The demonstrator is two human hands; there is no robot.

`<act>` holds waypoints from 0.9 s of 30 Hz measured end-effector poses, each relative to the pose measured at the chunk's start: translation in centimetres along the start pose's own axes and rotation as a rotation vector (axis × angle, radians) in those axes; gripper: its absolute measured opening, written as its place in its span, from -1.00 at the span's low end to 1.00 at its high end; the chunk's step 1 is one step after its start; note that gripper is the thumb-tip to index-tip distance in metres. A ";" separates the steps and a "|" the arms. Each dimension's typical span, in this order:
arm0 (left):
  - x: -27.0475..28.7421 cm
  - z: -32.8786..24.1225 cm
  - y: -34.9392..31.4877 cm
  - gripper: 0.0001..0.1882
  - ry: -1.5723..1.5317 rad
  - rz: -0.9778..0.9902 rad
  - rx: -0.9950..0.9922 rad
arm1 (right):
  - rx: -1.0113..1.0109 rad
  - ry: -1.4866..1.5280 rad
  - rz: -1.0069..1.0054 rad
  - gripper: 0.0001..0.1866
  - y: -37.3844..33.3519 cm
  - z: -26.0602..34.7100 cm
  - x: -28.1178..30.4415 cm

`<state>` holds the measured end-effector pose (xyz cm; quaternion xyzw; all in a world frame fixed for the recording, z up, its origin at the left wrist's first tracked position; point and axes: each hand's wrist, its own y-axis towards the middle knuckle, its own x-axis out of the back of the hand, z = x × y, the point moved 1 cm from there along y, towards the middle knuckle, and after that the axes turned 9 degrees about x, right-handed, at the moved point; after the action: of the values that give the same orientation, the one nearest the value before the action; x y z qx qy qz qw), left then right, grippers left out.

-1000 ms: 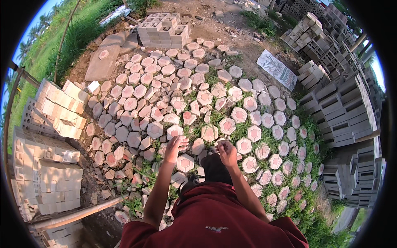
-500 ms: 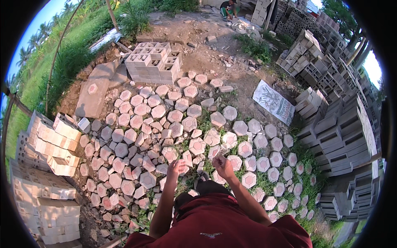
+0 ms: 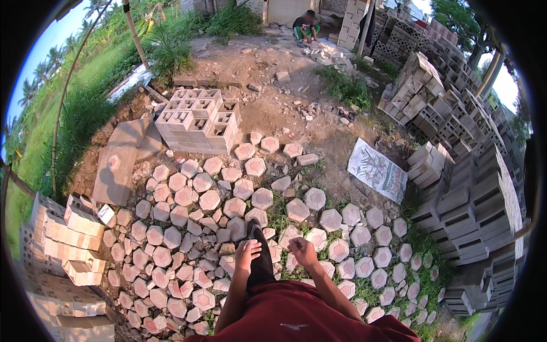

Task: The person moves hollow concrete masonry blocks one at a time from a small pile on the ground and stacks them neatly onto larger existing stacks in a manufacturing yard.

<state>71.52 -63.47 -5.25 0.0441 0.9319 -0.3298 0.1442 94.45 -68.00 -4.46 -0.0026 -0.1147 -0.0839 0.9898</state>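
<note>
My left hand point(image 3: 247, 255) hangs in front of my body with fingers loosely bent and apart, holding nothing visible. To its right, my right hand point(image 3: 302, 251) is curled closed, and I see nothing in it. Both are above the ground and touch no object. Below and around them lie many hexagonal concrete pavers point(image 3: 297, 210) with reddish centres, some whole, others broken into pieces. My shod foot point(image 3: 251, 228) reaches forward among the pavers, left of my right hand.
Ahead to the left stands a stack of hollow concrete blocks point(image 3: 196, 122). A printed white sack point(image 3: 377, 171) lies at the right. More block stacks line the left point(image 3: 77, 239) and right point(image 3: 461, 199). A flat slab point(image 3: 114, 176) lies far left. Another person point(image 3: 306, 28) crouches at the back.
I have stepped forward, one foot now out ahead among the pavers. The block stack and sack sit lower in the view. My hands stay in front of me, slightly lower.
</note>
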 end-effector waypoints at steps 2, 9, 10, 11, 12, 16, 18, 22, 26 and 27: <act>-1.5 -4.2 5.3 -0.65 0.008 0.015 -0.012 | 0.002 -0.053 -0.006 -0.75 6.0 -1.3 0.4; -4.4 -21.7 22.0 -0.68 0.099 0.072 -0.139 | 0.082 -0.145 -0.029 -0.78 28.7 2.9 1.3; -5.6 -24.2 23.8 -0.67 0.095 0.098 -0.174 | 0.109 -0.122 -0.018 -0.77 31.5 2.5 1.9; -4.7 -26.0 25.9 -0.67 0.120 0.052 -0.172 | 0.125 -0.168 -0.003 -0.77 33.8 4.1 0.9; -4.5 -27.5 27.3 -0.67 0.135 0.033 -0.161 | 0.130 -0.217 0.001 -0.76 36.1 7.4 0.5; -6.9 -32.5 31.9 -0.68 0.153 0.066 -0.123 | 0.054 0.075 -0.072 -0.75 42.4 5.5 0.5; -7.6 -33.8 34.4 -0.68 0.118 0.065 -0.107 | 0.011 0.080 -0.059 -0.76 45.4 3.8 0.3; -9.1 -34.8 40.3 -0.72 0.055 0.014 0.003 | -0.033 0.112 -0.040 -0.78 52.1 2.4 0.8; -12.2 -36.5 46.5 -0.69 0.090 -0.018 0.022 | -0.011 0.052 0.012 -0.86 61.9 2.8 2.9; -12.9 -37.3 48.1 -0.68 0.135 -0.029 0.026 | 0.034 0.107 -0.011 -0.87 64.6 2.4 3.0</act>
<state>83.38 -2.45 -2.68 0.0547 0.9357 -0.3400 0.0760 107.58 -4.75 -0.53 0.0192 -0.0631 -0.0873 0.9940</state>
